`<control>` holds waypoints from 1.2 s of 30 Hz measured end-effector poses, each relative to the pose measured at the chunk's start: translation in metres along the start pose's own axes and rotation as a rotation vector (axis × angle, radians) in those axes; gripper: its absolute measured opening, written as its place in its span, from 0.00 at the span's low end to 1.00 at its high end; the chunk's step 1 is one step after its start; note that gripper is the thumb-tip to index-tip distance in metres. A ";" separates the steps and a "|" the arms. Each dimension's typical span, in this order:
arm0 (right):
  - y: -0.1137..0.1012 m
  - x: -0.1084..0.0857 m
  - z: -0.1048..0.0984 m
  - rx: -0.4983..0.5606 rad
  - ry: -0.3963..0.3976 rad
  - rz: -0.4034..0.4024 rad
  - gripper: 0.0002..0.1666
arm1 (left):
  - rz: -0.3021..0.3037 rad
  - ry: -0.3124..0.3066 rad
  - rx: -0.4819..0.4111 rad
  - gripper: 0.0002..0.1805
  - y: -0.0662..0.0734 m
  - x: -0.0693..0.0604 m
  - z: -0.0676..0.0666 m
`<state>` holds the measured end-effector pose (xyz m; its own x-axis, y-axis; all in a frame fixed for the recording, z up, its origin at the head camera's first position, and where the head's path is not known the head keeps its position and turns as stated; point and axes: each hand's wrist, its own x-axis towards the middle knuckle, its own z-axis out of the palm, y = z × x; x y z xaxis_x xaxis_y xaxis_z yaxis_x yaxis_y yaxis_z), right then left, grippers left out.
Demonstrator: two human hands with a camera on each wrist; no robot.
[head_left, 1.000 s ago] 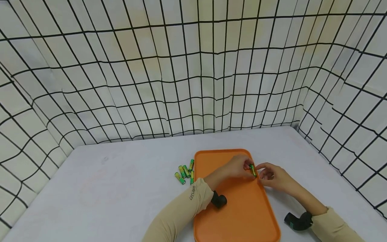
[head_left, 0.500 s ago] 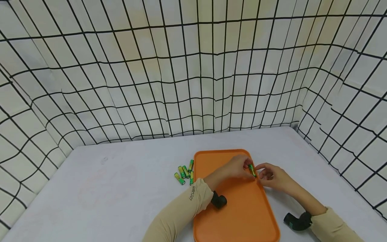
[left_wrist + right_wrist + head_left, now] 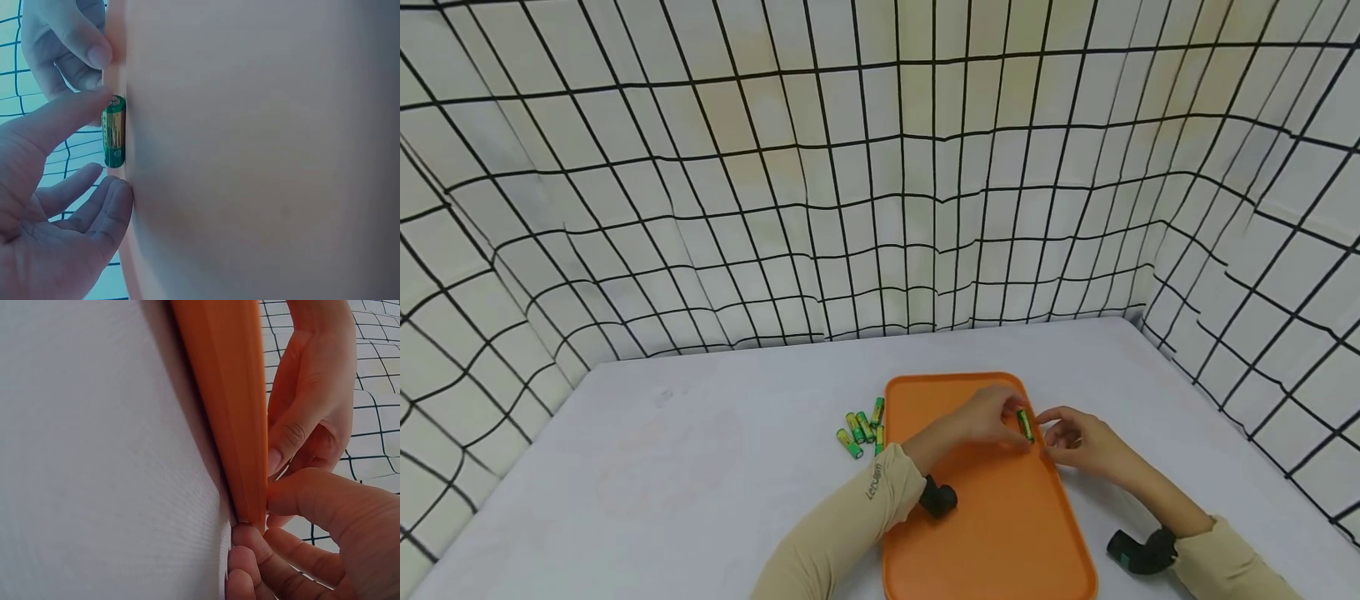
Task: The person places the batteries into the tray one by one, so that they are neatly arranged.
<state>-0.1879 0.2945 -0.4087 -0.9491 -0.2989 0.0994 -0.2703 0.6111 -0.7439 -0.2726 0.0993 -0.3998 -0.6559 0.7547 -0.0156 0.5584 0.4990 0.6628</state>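
Note:
A green and gold battery (image 3: 1025, 425) is at the right rim of the orange tray (image 3: 985, 517). My left hand (image 3: 992, 415) reaches over the tray and holds it endwise; in the left wrist view the thumb touches one end and a fingertip is close to the other. Whether that fingertip makes contact is hard to tell. The battery (image 3: 114, 132) lies along the rim there. My right hand (image 3: 1086, 437) is outside the tray, thumb and fingertips resting against its rim. In the right wrist view its lower fingers (image 3: 244, 537) meet the tray's outer wall (image 3: 231, 394) near the table.
Several more green and yellow batteries (image 3: 856, 432) lie on the white table (image 3: 700, 483) beside the tray's left rim. Black wrist mounts (image 3: 1142, 552) sit at both sleeves. White walls with a black grid (image 3: 880, 167) enclose the back and sides.
The battery has shifted slightly inward from the tray's right rim and turned a little. Both hands stay in nearly the same place. The head view has moved slightly.

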 end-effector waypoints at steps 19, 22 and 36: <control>0.002 0.001 0.002 0.022 0.009 0.006 0.22 | -0.011 0.019 -0.011 0.28 -0.007 -0.017 -0.020; 0.002 0.000 0.001 0.020 0.009 0.006 0.22 | -0.015 0.022 -0.040 0.27 -0.007 -0.019 -0.024; 0.001 -0.001 0.001 0.012 0.009 0.022 0.23 | 0.023 0.035 -0.037 0.27 0.000 -0.035 -0.040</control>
<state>-0.1866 0.2945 -0.4103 -0.9561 -0.2790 0.0893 -0.2479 0.6085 -0.7538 -0.2694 0.0559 -0.3695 -0.6609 0.7501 0.0251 0.5544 0.4654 0.6900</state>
